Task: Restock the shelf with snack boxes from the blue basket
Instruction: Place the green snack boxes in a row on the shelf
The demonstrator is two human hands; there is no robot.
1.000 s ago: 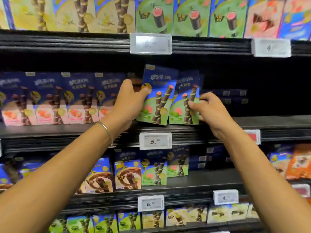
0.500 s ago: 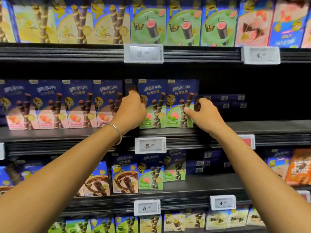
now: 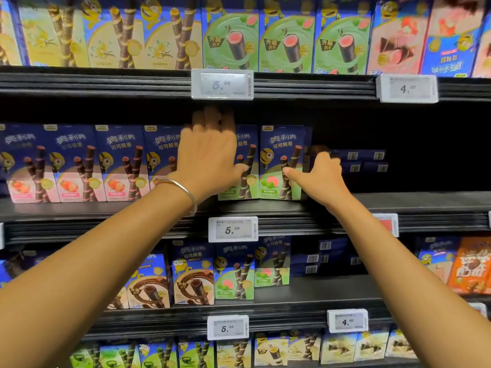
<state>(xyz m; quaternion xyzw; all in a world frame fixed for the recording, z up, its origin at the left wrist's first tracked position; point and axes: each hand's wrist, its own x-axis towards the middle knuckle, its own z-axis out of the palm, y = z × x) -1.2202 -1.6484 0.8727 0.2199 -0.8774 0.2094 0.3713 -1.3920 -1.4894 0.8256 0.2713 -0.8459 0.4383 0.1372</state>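
A black shelf (image 3: 403, 204) carries upright snack boxes (image 3: 277, 140).

The price tag (image 3: 233, 229) is white with dark grey figures. Directly above it, the two green boxes (image 3: 281, 139) are dark blue at the top and light green at the bottom. They show a pink and green fruit, brown rolls with pale stripes, and a yellow cartoon figure. Left of the tag and higher, the pink boxes (image 3: 77, 166) have the same dark blue top, but a pale pink bottom with an orange-red fruit. The shelf (image 3: 425, 205) that carries the tag is black. Just up-left of the tag, the bracelet (image 3: 183, 186) is silver. Far right of the tag and lower, a packet (image 3: 470, 264) is orange.
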